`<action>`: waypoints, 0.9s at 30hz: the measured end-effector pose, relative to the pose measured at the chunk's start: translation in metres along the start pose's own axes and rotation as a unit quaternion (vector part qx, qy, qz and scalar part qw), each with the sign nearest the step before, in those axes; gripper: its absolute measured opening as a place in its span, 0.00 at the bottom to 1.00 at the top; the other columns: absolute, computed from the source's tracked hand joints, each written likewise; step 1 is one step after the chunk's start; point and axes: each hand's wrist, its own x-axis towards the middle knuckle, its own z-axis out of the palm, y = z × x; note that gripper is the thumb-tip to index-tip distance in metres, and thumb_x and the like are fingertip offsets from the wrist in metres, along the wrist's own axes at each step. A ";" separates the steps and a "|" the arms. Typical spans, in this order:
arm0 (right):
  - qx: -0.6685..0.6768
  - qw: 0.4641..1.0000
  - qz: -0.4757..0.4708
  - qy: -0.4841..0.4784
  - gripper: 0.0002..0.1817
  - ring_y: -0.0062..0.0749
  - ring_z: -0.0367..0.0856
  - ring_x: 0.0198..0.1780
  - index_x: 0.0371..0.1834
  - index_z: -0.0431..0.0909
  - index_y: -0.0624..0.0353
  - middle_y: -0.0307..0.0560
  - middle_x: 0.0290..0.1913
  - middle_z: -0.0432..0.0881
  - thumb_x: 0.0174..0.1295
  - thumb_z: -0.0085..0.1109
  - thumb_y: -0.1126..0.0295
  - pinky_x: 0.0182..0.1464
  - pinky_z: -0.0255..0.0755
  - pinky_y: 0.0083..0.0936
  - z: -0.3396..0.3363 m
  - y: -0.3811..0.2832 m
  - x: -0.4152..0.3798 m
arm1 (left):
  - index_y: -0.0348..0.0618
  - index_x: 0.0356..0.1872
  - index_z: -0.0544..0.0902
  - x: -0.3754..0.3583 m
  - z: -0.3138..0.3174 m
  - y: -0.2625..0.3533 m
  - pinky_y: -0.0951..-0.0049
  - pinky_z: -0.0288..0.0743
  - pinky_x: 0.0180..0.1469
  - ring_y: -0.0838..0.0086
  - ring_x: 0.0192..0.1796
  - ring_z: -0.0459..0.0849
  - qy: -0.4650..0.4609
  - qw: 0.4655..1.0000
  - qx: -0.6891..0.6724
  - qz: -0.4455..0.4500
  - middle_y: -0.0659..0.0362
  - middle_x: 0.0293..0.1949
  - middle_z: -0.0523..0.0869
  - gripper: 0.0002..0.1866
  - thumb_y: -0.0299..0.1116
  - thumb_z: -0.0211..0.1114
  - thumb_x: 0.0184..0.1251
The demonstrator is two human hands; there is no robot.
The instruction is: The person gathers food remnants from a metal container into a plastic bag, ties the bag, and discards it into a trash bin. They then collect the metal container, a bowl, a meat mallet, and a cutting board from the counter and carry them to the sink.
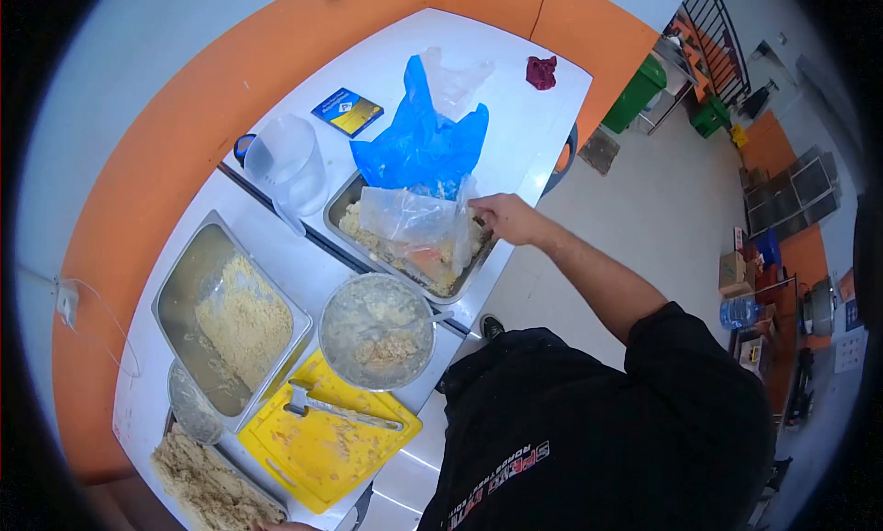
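My right hand (501,216) reaches to the near edge of a metal tray (345,200), its fingers closed on a clear plastic bag (405,216). The bag lies over pale, crumbly, floury stuff in the tray, and something pinkish shows under it. A crumpled blue plastic bag (423,140) rests against the tray's far side. Only a sliver of my left hand (283,525) shows at the bottom edge, beside a tray of brownish crumbs (207,480); its fingers are hidden.
Between my hands stand a bowl of wet batter (377,301), a deep steel pan of flour (179,296) and a yellow cutting board (322,476) with a cleaver (345,411). A clear jug (285,159), a blue-yellow box (348,112) and a dark red bag (542,72) stand farther back.
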 end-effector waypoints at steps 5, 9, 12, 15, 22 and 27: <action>-0.050 0.997 -0.038 0.045 0.08 0.49 0.81 0.39 0.36 0.83 0.58 0.54 0.34 0.82 0.54 0.58 0.73 0.43 0.75 0.40 0.012 0.005 -0.007 | 0.44 0.66 0.63 0.003 0.052 0.158 0.64 0.72 0.45 0.59 0.49 0.81 -0.396 0.883 -0.147 -0.205 0.54 0.63 0.72 0.34 0.56 0.56 0.68; -0.085 0.981 -0.121 0.124 0.07 0.46 0.78 0.44 0.27 0.81 0.56 0.48 0.34 0.78 0.54 0.62 0.65 0.42 0.76 0.40 0.019 0.012 -0.016 | 0.42 0.65 0.61 -0.002 0.102 0.207 0.71 0.76 0.33 0.57 0.45 0.85 -0.400 0.813 -0.217 -0.364 0.51 0.62 0.71 0.37 0.55 0.62 0.64; -0.084 0.991 -0.084 0.054 0.11 0.45 0.78 0.42 0.25 0.80 0.57 0.48 0.35 0.77 0.56 0.62 0.60 0.41 0.76 0.40 0.009 0.011 -0.016 | 0.36 0.67 0.58 -0.002 0.128 0.210 0.62 0.85 0.43 0.51 0.47 0.84 -0.343 0.745 -0.333 -0.466 0.41 0.60 0.70 0.41 0.54 0.64 0.63; -0.107 0.992 -0.067 0.008 0.13 0.45 0.77 0.41 0.25 0.80 0.57 0.48 0.38 0.77 0.59 0.59 0.59 0.40 0.76 0.40 -0.007 0.001 -0.021 | 0.31 0.60 0.61 -0.002 0.155 0.190 0.67 0.86 0.41 0.46 0.44 0.84 -0.363 0.633 -0.394 -0.558 0.37 0.60 0.68 0.34 0.49 0.62 0.66; 0.097 0.968 -0.221 0.075 0.07 0.41 0.79 0.36 0.40 0.76 0.60 0.50 0.36 0.75 0.59 0.57 0.75 0.37 0.73 0.33 -0.025 0.052 0.013 | 0.27 0.50 0.71 -0.014 0.181 0.150 0.56 0.76 0.61 0.54 0.56 0.76 -0.341 0.741 -0.419 -0.399 0.44 0.53 0.76 0.16 0.28 0.50 0.67; 0.189 0.945 -0.266 0.023 0.15 0.30 0.74 0.27 0.49 0.74 0.64 0.48 0.35 0.74 0.57 0.59 0.78 0.29 0.71 0.24 -0.061 0.073 0.035 | 0.26 0.47 0.72 -0.038 0.158 0.220 0.49 0.76 0.60 0.53 0.52 0.80 -0.075 0.624 -0.564 -0.536 0.43 0.48 0.80 0.13 0.26 0.48 0.67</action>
